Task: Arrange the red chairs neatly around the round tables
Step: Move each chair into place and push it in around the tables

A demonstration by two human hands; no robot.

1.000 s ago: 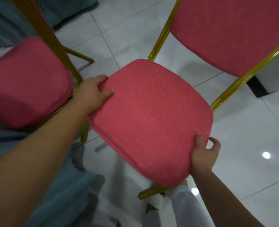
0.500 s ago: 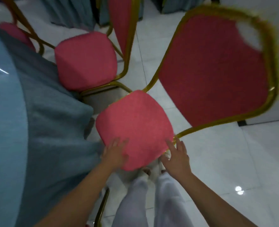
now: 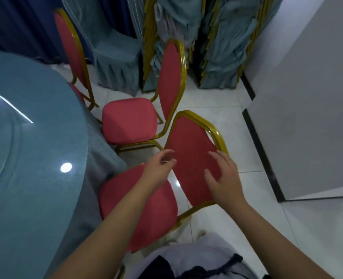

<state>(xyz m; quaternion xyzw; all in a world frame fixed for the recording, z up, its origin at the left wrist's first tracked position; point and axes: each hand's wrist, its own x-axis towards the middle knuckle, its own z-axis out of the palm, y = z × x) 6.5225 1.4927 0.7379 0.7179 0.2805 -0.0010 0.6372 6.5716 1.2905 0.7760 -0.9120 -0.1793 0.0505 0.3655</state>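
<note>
Your left hand [image 3: 160,166] and right hand [image 3: 225,181] are both open, fingers loosely spread and holding nothing, at the backrest of the nearest red chair [image 3: 160,210], which stands at the edge of the round bench [image 3: 25,137]. Its backrest is angled close to the second red chair [image 3: 128,119]. Swing it carelessly and the gold frames may clash, or the seat may snag the tablecloth [image 3: 105,155].

The left arm [image 3: 114,218] and right arm [image 3: 277,234] extend forward from the bottom of the view, bare and angled toward each other. The left hand [image 3: 160,167] has relaxed, slightly curled fingers and grips nothing. The right hand [image 3: 225,179] shows its back, fingers spread and gently bent, holding nothing.
</note>
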